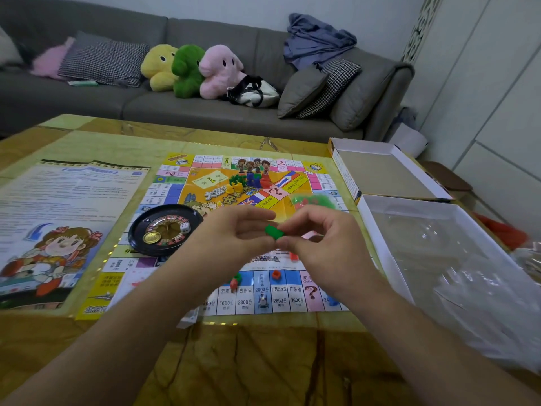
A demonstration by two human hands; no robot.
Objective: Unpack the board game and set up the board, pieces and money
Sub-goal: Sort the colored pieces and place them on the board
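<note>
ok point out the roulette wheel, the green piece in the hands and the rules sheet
roulette wheel (pixel 164 228), head view, on its inner wheel
green piece (pixel 274 231), head view, on its top face
rules sheet (pixel 73 200), head view, on its printed text

A long grey fabric sofa (pixel 87 95) stands behind the yellow-green marbled table (pixel 263 356). On its seat 3 plush toys sit side by side, touching each other: a yellow plush toy (pixel 158 67), a green plush toy (pixel 186 70) and a pink plush toy (pixel 219 70). Just right of the pink one lies a white cloth bag with black straps (pixel 254 92). At the left end a black-and-white houndstooth cushion (pixel 102 63) leans against a fluffy pink cushion (pixel 49 60). At the right end a plain grey cushion (pixel 301 90) lies in front of a second houndstooth cushion (pixel 336 80). A crumpled blue-grey garment (pixel 316 39) hangs over the backrest.
</note>
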